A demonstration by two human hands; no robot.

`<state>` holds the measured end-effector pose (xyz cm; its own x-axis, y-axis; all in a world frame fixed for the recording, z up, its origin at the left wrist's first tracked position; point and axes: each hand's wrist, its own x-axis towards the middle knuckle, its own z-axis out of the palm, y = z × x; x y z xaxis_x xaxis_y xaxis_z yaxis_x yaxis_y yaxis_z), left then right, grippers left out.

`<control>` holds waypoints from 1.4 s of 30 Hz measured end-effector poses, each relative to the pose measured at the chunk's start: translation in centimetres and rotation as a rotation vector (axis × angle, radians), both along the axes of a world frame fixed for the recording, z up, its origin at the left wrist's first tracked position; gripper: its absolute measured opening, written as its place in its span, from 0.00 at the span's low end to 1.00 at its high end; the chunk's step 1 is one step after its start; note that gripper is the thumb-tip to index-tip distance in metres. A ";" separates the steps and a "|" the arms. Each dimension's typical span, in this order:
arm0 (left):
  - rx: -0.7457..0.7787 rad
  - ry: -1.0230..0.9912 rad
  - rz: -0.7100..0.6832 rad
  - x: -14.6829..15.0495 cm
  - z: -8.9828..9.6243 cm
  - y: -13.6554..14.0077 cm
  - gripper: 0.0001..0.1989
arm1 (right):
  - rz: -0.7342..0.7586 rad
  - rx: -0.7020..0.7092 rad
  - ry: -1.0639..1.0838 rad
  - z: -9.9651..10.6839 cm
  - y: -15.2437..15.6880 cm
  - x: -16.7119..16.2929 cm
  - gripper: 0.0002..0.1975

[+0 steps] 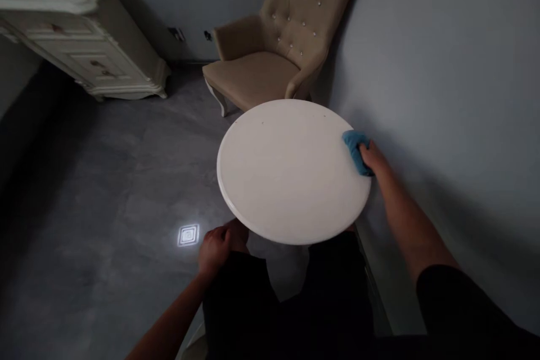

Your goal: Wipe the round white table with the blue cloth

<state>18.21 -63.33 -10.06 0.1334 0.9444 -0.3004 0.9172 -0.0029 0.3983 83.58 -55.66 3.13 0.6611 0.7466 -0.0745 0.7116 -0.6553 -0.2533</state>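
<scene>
A blue cloth [355,149] is bunched in my right hand [371,157], whose fingers are closed around it. The cloth lies against the right edge of a round white table [291,174]. A few small specks show near the far side of the tabletop. My left hand [214,248] rests by my knee, left of the table's near edge. Its fingers look curled in, and I see nothing in them.
Behind the table stands a tan tufted armchair [257,76]. A white cabinet [93,59] is at the upper left. The grey wall [442,67] runs close along the right side. A lit square pattern [188,234] shows on the dark floor [139,180].
</scene>
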 end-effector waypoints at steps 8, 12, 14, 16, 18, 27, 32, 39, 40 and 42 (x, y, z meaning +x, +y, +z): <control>0.000 -0.065 0.010 -0.8 -1.3 0.3 0.22 | -0.089 -0.068 -0.033 1.9 21.3 -7.0 0.34; -0.001 -0.094 0.042 -1.6 -1.3 0.2 0.20 | 0.159 -0.028 -0.080 1.5 29.0 -15.9 0.34; 0.001 -0.102 0.044 -1.9 -1.3 0.2 0.19 | 0.299 -0.023 -0.068 1.1 31.6 -21.2 0.36; 0.007 -0.099 0.050 -2.0 -1.3 0.1 0.19 | 0.455 -0.014 -0.050 0.9 33.0 -26.9 0.36; 0.011 -0.098 0.062 -2.0 -1.2 0.1 0.19 | 0.612 -0.028 -0.025 0.8 32.9 -32.9 0.35; 0.022 -0.059 0.106 -2.6 -0.3 -0.9 0.22 | 1.162 0.038 -0.033 -0.3 13.1 -49.2 0.24; -0.009 -0.009 0.102 -2.7 0.3 -1.7 0.24 | 1.235 0.184 0.086 -2.2 -3.7 -44.6 0.34; 0.003 -0.008 0.087 -1.7 0.2 -2.1 0.26 | 0.929 0.146 0.265 -3.6 -20.2 -30.6 0.38; 0.007 -0.002 0.084 -1.6 0.2 -2.0 0.26 | 0.857 0.142 0.241 -3.9 -21.5 -28.6 0.37; 0.017 0.009 0.070 -1.4 0.3 -1.8 0.27 | 0.685 0.169 0.168 -4.7 -23.5 -24.6 0.37</control>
<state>16.81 -65.13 -9.79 0.0644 0.9563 -0.2851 0.9189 0.0546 0.3908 59.01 -79.13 -1.61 0.0304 0.9994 0.0188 0.8912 -0.0186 -0.4532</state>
